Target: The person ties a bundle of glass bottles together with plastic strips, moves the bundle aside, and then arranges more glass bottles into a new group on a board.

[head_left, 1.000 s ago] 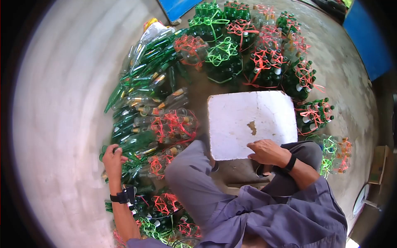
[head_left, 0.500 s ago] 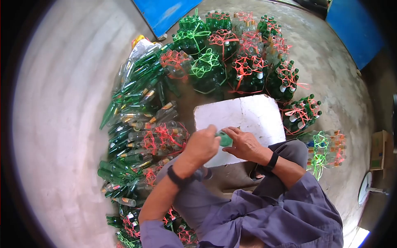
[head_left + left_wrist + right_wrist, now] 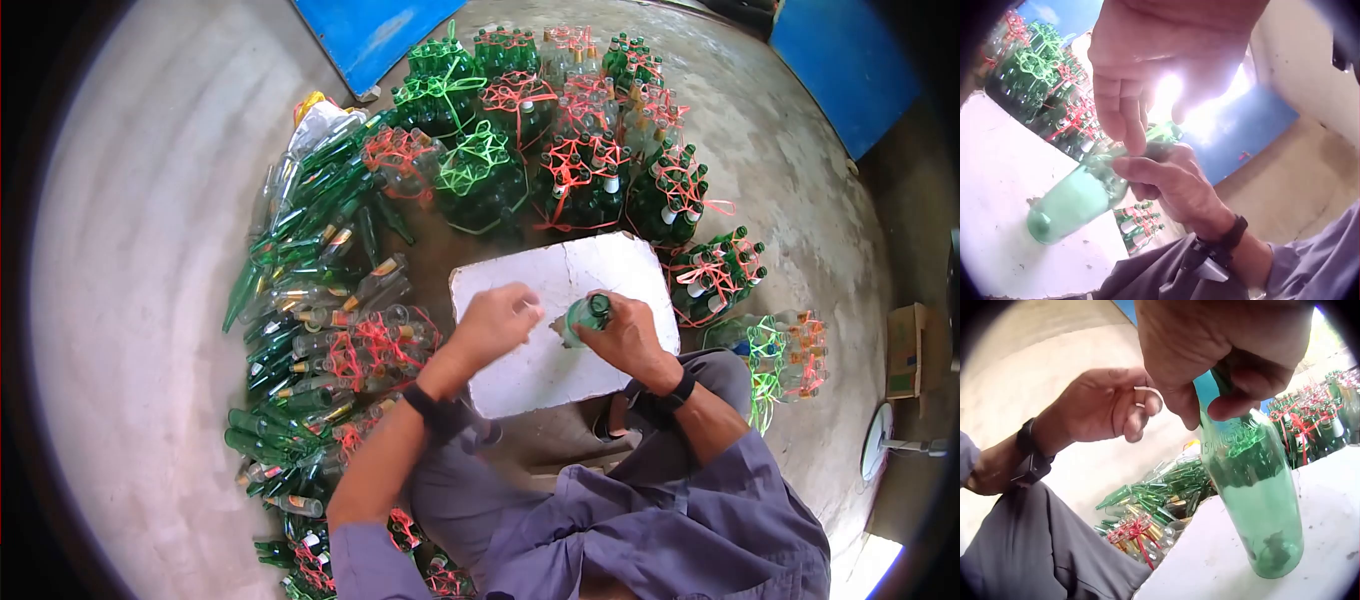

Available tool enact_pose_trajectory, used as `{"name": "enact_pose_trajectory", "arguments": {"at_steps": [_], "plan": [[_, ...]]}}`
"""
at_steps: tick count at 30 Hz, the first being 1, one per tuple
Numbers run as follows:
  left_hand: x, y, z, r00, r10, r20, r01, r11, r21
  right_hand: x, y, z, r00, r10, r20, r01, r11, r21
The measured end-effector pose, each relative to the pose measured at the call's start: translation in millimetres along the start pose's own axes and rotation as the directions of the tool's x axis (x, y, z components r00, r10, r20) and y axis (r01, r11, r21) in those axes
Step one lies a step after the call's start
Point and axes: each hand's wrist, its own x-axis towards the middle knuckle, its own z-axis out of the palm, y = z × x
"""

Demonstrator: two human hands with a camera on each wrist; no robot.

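Note:
Beside the white board [image 3: 500, 375], my right hand [image 3: 632, 338] grips a green glass bottle [image 3: 583, 320] by its neck. The bottle [image 3: 1260, 500] leans, its base low against the board in the right wrist view, with embossed letters on its shoulder. My left hand [image 3: 492, 325] hovers left of the bottle, apart from it in the head view. The right wrist view shows the left hand [image 3: 1100, 406] with relaxed, slightly bent fingers and a thin white curved strip [image 3: 1149, 394] across them; whether they hold it I cannot tell.
Loose green and clear bottles [image 3: 320, 200] lie heaped on the left. Bundles tied with red and green strips [image 3: 475, 160] stand behind the board and to its right [image 3: 715, 275]. Blue panels [image 3: 845, 75] stand at the back; a cardboard box [image 3: 905, 350] is far right.
My left hand came from the bottle heap to above the board, carrying a green bottle. My right hand now grips it by the neck, and the left has moved off it. The view has also turned.

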Motion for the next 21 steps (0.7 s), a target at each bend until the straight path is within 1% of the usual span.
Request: {"name": "enact_pose_trajectory", "arguments": {"at_steps": [1, 3, 4, 6, 7, 9, 11, 12, 13, 14, 15, 17, 19, 21], "plan": [[18.5, -25.8, -3.6, 0.996, 0.074, -0.051, -0.064, 0.982, 0.178, 1.6, 3.5, -1.5, 1.000, 0.000, -0.004, 0.000, 1.000, 0.001], [45.6, -48.7, -12.2, 0.975, 0.186, -0.124, -0.113, 0.888, 0.445, 2.5, 10.5, -3.6, 0.992, 0.036, -0.117, -0.044, 0.997, -0.069], [57.8, -53.4, -14.9, 0.975, 0.190, -0.118, -0.119, 0.887, 0.446, 2.8, 11.4, -4.6, 0.990, 0.093, -0.103, -0.101, 0.992, -0.075], [83.7, -63.3, -16.5, 0.979, 0.062, -0.192, 0.035, 0.885, 0.464, 2.0, 15.5, -2.5, 0.986, 0.109, -0.129, -0.122, 0.988, -0.098], [97.1, -70.4, -15.7, 0.980, 0.066, -0.186, 0.027, 0.887, 0.461, 2.2, 16.7, -1.4, 0.982, 0.120, -0.147, -0.138, 0.983, -0.120], [121.6, -78.9, -14.6, 0.952, 0.163, -0.258, 0.008, 0.830, 0.557, 2.2, 12.6, -7.6, 0.980, 0.133, -0.145, -0.153, 0.978, -0.141], [143.5, -82.4, -14.2, 0.954, 0.170, -0.249, 0.001, 0.824, 0.567, 2.3, 11.4, -12.1, 0.976, 0.145, -0.161, -0.159, 0.984, -0.083], [153.4, -80.5, -14.9, 0.958, 0.140, -0.251, 0.043, 0.794, 0.607, 1.6, 10.0, -13.3, 0.971, 0.156, -0.181, -0.166, 0.985, -0.043], [163.1, -79.8, -14.2, 0.961, 0.109, -0.253, 0.084, 0.759, 0.645, 1.9, 9.9, -13.4, 0.970, 0.165, -0.181, -0.175, 0.984, -0.043], [174.0, -85.0, -14.2, 0.968, 0.088, -0.233, 0.093, 0.741, 0.664, 2.3, 10.6, -13.5, 0.966, 0.161, -0.200, -0.166, 0.986, -0.009], [184.1, -94.4, -13.2, 0.972, 0.084, -0.221, 0.087, 0.742, 0.665, 2.6, 11.1, -14.4, 0.962, 0.159, -0.221, -0.158, 0.987, 0.025], [203.5, -118.6, -12.3, 0.987, 0.030, -0.158, 0.097, 0.672, 0.735, 3.8, 11.2, -17.2, 0.963, 0.181, -0.200, -0.178, 0.983, 0.036], [213.7, -129.6, -13.0, 0.991, 0.043, -0.127, 0.063, 0.687, 0.724, 3.6, 12.6, -17.8, 0.969, 0.132, -0.207, -0.125, 0.991, 0.046], [219.0, -138.9, -11.7, 0.983, 0.023, -0.183, 0.120, 0.671, 0.732, 2.7, 14.3, -18.7, 0.973, 0.149, -0.179, -0.142, 0.989, 0.052]]}}
